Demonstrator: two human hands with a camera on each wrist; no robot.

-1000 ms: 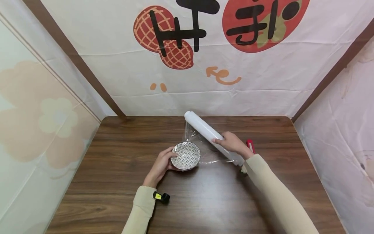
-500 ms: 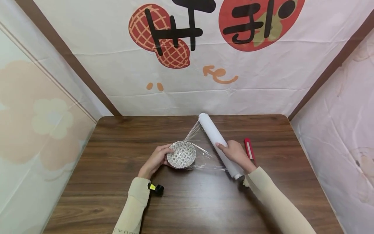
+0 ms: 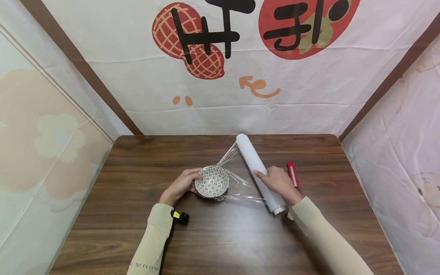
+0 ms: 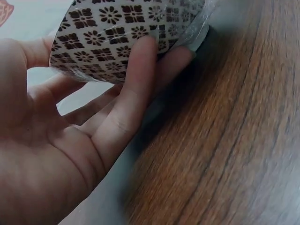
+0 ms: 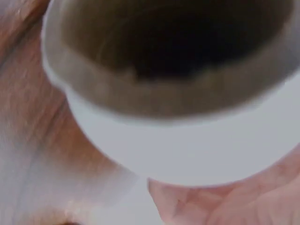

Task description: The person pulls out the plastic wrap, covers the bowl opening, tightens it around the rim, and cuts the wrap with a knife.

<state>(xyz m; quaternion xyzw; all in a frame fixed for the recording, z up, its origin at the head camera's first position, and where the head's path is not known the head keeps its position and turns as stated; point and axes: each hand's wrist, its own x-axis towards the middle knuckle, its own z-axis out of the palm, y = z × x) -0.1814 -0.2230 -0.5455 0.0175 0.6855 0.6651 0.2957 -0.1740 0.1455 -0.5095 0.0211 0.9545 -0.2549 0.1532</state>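
Observation:
My left hand (image 3: 181,185) holds a small patterned bowl (image 3: 212,181) by its left side, thumb over the rim. In the left wrist view, fingers (image 4: 136,79) support the bowl's flowered outer wall (image 4: 110,37), where clear film clings. A sheet of plastic wrap (image 3: 245,191) stretches from the bowl to a white roll of cling film (image 3: 250,156). Around that slanting roll my right hand (image 3: 277,183) grips, nearer its front end. The right wrist view looks into the roll's hollow cardboard core (image 5: 178,98), with part of the palm (image 5: 225,201) below.
A red box cutter (image 3: 293,174) lies just right of my right hand, partly hidden by the wrist. Beside the right cuff is a small pale object (image 3: 290,216), mostly covered. The wooden table (image 3: 137,168) meets a printed cloth wall (image 3: 192,122) at its back edge.
The roll has shifted right and towards me and turned steeper, drawing the film taut between it and the bowl. The bowl and left hand have moved slightly left. More of the box cutter shows.

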